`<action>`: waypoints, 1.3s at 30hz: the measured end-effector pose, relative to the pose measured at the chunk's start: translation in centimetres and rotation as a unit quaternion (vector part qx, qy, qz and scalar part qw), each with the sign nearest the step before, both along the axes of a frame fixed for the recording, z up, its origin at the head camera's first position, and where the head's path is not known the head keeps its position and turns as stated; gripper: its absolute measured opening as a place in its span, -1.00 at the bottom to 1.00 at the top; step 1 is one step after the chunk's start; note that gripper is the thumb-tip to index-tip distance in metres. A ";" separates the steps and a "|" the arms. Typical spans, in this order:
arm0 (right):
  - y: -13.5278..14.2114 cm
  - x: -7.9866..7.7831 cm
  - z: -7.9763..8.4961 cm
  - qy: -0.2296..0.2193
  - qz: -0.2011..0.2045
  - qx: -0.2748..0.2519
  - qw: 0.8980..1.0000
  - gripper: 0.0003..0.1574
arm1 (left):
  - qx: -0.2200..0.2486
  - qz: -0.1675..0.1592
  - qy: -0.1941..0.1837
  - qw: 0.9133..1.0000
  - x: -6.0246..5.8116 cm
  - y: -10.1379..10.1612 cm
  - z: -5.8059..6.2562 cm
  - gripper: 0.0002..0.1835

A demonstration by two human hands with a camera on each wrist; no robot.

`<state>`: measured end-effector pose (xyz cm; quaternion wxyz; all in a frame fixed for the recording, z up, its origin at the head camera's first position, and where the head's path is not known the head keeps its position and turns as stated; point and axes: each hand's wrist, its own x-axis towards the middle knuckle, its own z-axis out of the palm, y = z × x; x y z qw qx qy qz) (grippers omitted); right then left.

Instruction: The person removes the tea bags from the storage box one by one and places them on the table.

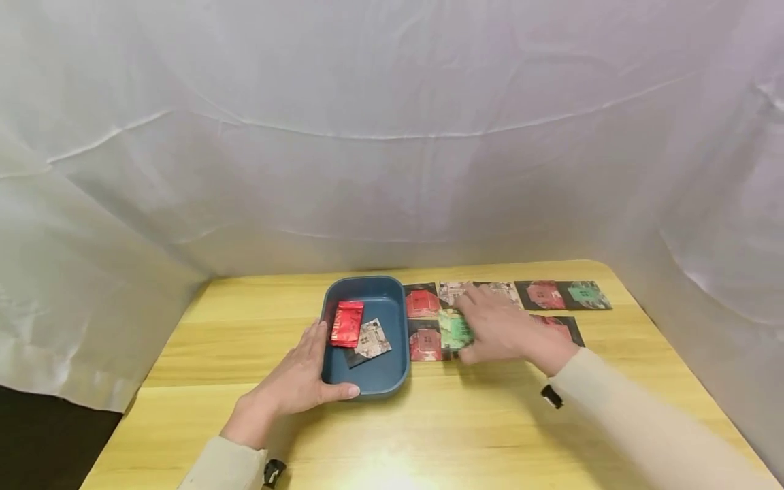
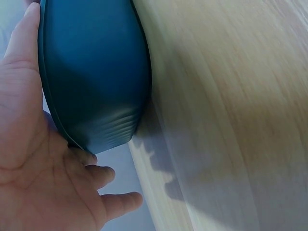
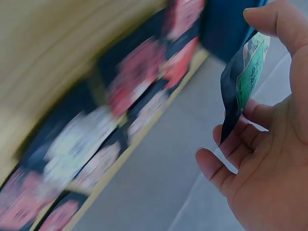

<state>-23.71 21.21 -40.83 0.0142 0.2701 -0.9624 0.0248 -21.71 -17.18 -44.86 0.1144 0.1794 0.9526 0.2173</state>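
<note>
A dark blue rectangular tub (image 1: 392, 306) stands on the table, with my left hand (image 1: 300, 374) resting against its left side and near corner. In the left wrist view its fingers are extended along the tub wall (image 2: 96, 72). Inside lie a shiny red sachet (image 1: 347, 324) and a beige-and-black sachet (image 1: 373, 339), partly overlapping. Right of the tub, my right hand (image 1: 499, 327) holds a green-and-black sachet (image 3: 250, 77) by its edges between thumb and fingers, raised over the rows of flat sachets. In the head view, the hand hides some of those sachets.
Two rows of flat sachets run right from the tub: red ones (image 1: 421, 299), dark pink ones (image 1: 425, 340), pale ones (image 1: 452, 291) and a green one (image 1: 586, 294). A light wood table (image 1: 245, 327) carries everything, with grey-white sheeting (image 1: 392, 190) behind and at the sides.
</note>
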 end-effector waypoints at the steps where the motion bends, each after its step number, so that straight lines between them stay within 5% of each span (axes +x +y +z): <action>1: 0.9 0.2 -0.1 0.000 -0.006 0.001 1.000 0.06 | 0.000 0.001 0.001 1.000 0.0 0.0 0.0 0.54; 13: 11.1 2.8 -0.8 -0.043 -0.086 0.031 0.995 0.26 | 0.009 -0.010 0.006 1.000 -0.1 0.2 -0.2 0.53; 24: 21.8 2.6 -0.9 -0.058 -0.168 0.093 0.980 0.31 | 0.014 -0.006 -0.004 1.000 0.0 -0.1 -0.3 0.52; 39: 23.3 1.7 -2.5 -0.078 -0.169 0.088 0.979 0.25 | 0.021 -0.004 -0.012 1.000 0.0 -0.2 -0.2 0.51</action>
